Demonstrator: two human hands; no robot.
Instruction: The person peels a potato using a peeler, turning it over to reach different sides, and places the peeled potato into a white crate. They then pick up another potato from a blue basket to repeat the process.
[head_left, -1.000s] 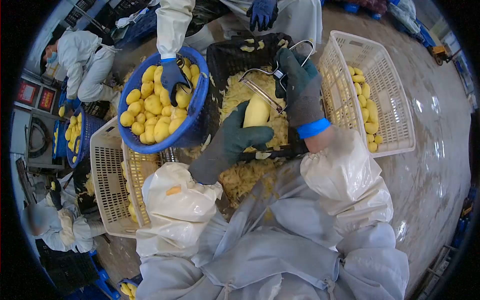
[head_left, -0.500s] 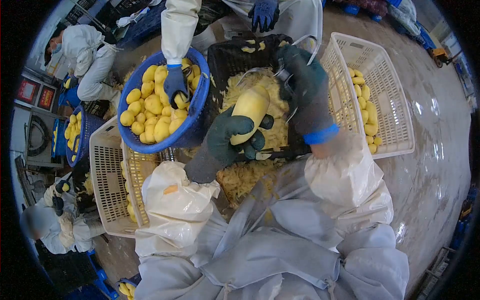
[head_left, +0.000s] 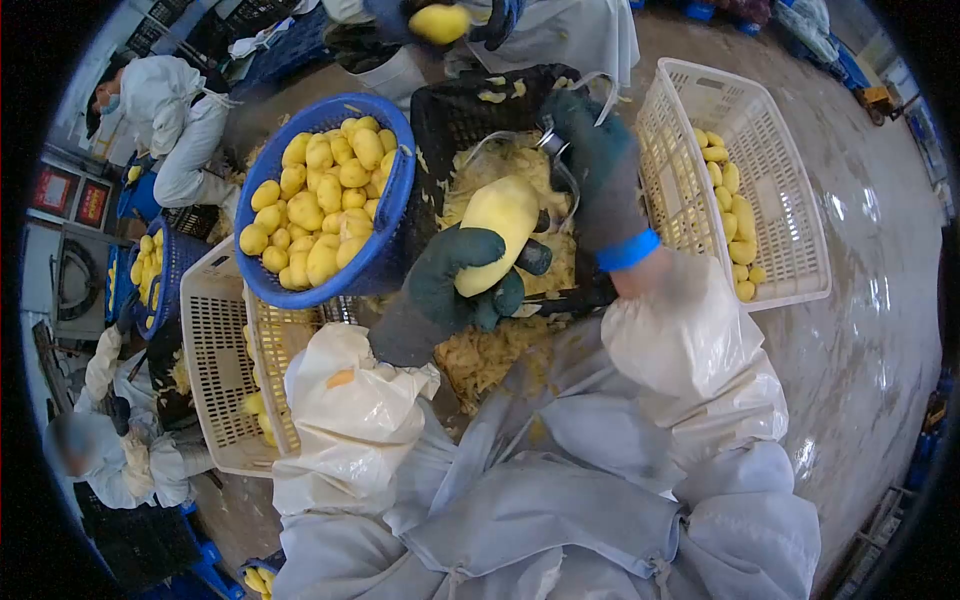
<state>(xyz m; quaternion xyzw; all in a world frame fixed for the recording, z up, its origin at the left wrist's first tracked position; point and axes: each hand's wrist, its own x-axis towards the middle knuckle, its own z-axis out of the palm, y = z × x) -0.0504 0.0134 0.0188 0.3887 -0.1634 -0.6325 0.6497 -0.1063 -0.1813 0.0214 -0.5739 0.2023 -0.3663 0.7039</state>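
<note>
My left hand (head_left: pixel 445 285), in a dark green glove, is wrapped round a large peeled potato (head_left: pixel 500 212) tilted up to the right. Past the potato's upper right, my right hand (head_left: pixel 597 150), gloved and with a blue band at the wrist, is closed on a metal peeler (head_left: pixel 551 143) with thin curved wire or tubing. Its exact shape is partly hidden by the glove. Both hands are over a black crate (head_left: pixel 428 150) with pale peelings (head_left: pixel 560 205) in it. More peelings (head_left: pixel 485 365) lie below it, near my apron.
A blue basket (head_left: pixel 398 205) of peeled potatoes stands left of the crate. White crates with potatoes flank both sides (head_left: pixel 800 215) (head_left: pixel 222 365). Opposite, a co-worker's gloved hand (head_left: pixel 390 18) is beside a potato (head_left: pixel 438 23). Other people work at left.
The co-worker's hand has left the blue basket and is now at the top with a potato. My right hand has shifted slightly left and up; my left still grips its potato.
</note>
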